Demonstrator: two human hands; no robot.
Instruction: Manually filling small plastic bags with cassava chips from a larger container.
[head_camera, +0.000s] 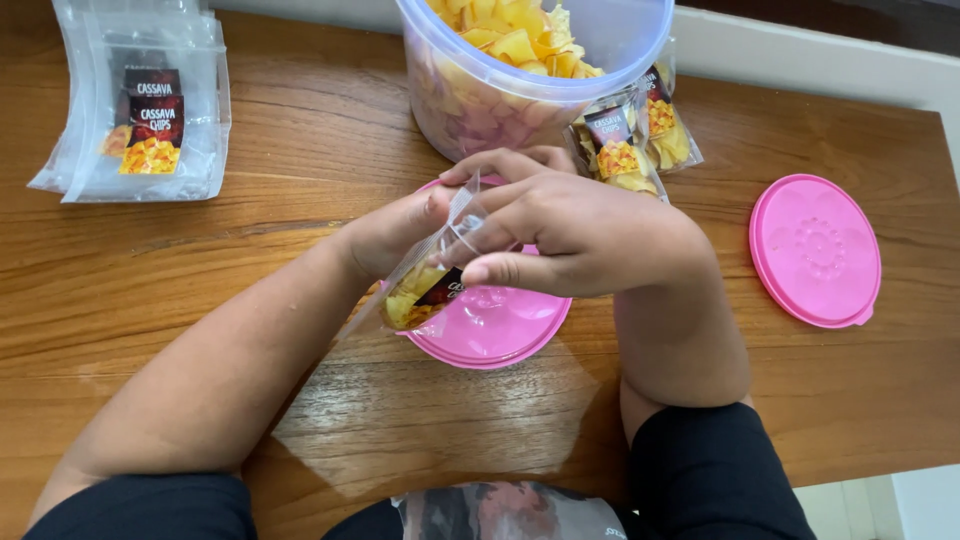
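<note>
On the table (250, 260), a clear tub (520, 75) near the far edge held yellow chips. Both hands, left hand (395, 235) and right hand (575, 230), had fingers (490, 215) pinched shut on a small clear pouch (425, 285) of chips, seemingly at its mouth, above a pink lid (490, 325).

Both hands meet over a round pink plastic lid (490, 335) on the brown wooden worktop (300, 150). The left hand (395, 235) and right hand (575, 235) pinch the top of a small clear plastic pouch of yellow chips (425, 285). Behind stands a clear plastic tub of yellow chips (480, 95), filled pouches (635, 135) beside it; a second pink lid (815, 250) lies to the right, empty clear pouches (140, 105) at far left
</note>
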